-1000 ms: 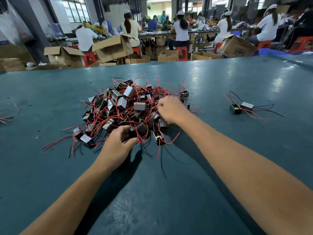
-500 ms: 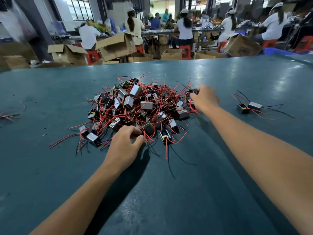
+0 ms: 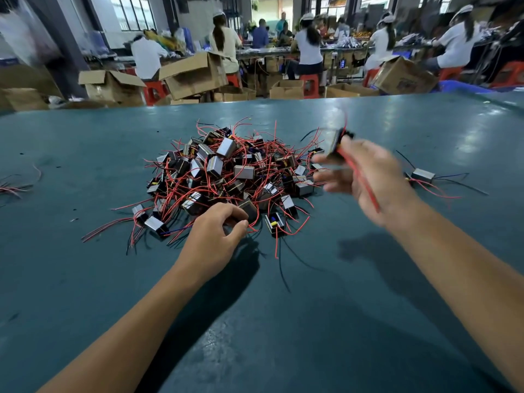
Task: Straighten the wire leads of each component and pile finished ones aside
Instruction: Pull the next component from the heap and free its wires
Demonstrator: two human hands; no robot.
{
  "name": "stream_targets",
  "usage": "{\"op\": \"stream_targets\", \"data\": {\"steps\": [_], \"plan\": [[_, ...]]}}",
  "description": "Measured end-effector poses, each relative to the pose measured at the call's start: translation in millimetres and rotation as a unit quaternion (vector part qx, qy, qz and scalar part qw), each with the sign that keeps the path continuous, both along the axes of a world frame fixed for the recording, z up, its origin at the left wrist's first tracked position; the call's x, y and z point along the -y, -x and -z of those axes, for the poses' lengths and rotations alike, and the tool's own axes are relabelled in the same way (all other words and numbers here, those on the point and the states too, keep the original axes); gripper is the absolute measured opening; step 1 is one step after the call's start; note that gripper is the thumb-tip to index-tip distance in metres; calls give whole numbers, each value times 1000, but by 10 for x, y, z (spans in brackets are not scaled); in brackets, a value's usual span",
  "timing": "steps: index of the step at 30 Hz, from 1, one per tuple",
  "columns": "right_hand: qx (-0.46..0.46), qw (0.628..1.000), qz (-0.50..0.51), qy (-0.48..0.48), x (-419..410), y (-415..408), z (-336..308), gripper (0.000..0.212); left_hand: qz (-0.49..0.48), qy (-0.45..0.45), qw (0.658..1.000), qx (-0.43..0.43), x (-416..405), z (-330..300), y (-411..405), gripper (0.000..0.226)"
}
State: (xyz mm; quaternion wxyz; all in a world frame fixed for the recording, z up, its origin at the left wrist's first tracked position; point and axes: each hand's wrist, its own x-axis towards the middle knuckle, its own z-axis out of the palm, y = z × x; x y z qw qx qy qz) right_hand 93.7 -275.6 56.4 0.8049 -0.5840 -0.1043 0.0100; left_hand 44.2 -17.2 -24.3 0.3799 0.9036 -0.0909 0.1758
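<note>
A tangled heap of small boxy components [image 3: 226,171] with red and black wire leads lies mid-table. My left hand [image 3: 212,234] rests at the heap's near edge, fingers curled, thumb and forefinger pinching a red lead. My right hand [image 3: 365,177], blurred by motion, is raised to the right of the heap and holds one component [image 3: 338,141] between thumb and fingers; its red lead [image 3: 365,185] trails across the palm. A small group of finished components [image 3: 422,175] lies further right on the table.
The teal table [image 3: 283,307] stretches wide on all sides. Loose red wires [image 3: 14,187] lie at the far left edge. Beyond the table's far edge stand cardboard boxes [image 3: 195,75] and seated workers at benches.
My right hand has lifted off the heap's right edge with one component and moved up and rightward. My left hand has stayed at the heap's near edge.
</note>
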Motion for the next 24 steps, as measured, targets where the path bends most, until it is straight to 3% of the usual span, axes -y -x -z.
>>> {"op": "stream_targets", "data": {"steps": [4, 8, 11, 14, 16, 18, 21, 24], "plan": [[-22, 990, -132, -35, -121, 414, 224, 37, 37, -6, 999, 31, 11, -32, 34, 7], [21, 986, -122, -112, -11, 417, 112, 30, 118, -40, 992, 16, 36, -41, 78, 11], [23, 992, -121, -32, 22, 412, 119, 23, 158, -66, 985, 12, 73, -17, 101, 12], [28, 978, -160, 130, -1, 472, 254, 28, 167, -7, 986, -12, 88, -10, 108, 20], [41, 957, -230, 172, -26, 525, 292, 31, 157, 37, 986, -31, 82, -14, 105, 31], [46, 949, -280, 133, -53, 582, 266, 29, 157, 59, 985, -39, 77, -18, 106, 40], [41, 960, -274, 39, -79, 621, 187, 21, 194, 66, 978, -37, 88, -13, 110, 46], [42, 965, -256, 35, -46, 604, 165, 19, 216, 73, 973, -33, 132, 2, 127, 45]]}}
